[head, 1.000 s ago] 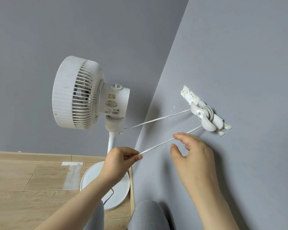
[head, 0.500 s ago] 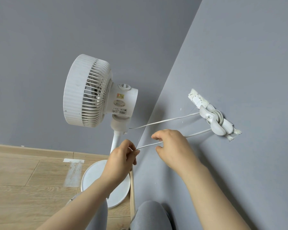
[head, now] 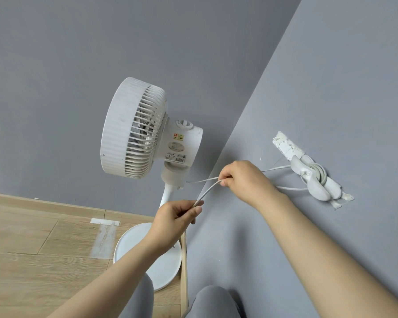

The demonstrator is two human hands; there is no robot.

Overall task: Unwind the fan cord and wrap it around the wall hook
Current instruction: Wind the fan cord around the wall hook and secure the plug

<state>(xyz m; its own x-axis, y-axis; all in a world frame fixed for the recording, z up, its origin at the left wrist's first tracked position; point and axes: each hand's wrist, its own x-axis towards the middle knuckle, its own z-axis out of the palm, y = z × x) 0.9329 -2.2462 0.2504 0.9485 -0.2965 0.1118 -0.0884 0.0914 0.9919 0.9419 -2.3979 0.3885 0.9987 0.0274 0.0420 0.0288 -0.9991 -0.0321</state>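
Sliding back along the cord from its earlier place close to the wall hook, the right hand is now sitting near the left hand, and the stretch between them, taut a second ago, is bowing in a short slack curve. Judged from this, the right hand is taking a fresh hold on free cord, probably to carry another turn to the hook. Thin and white, the cord is already lying in several coils round the hook. Two strands are leaving it: the upper one is running behind the right hand to the neck of the fan, and the lower one is passing under the right wrist into that hand. Right fingers are curling and pinching the cord at their tips; left thumb and fingers are pinching it lower down, its end hidden inside the hand. White and rounded, the hook is sitting on a torn white strip stuck to the grey wall. Behind the left hand, the fan's round base is resting on the wooden floor.
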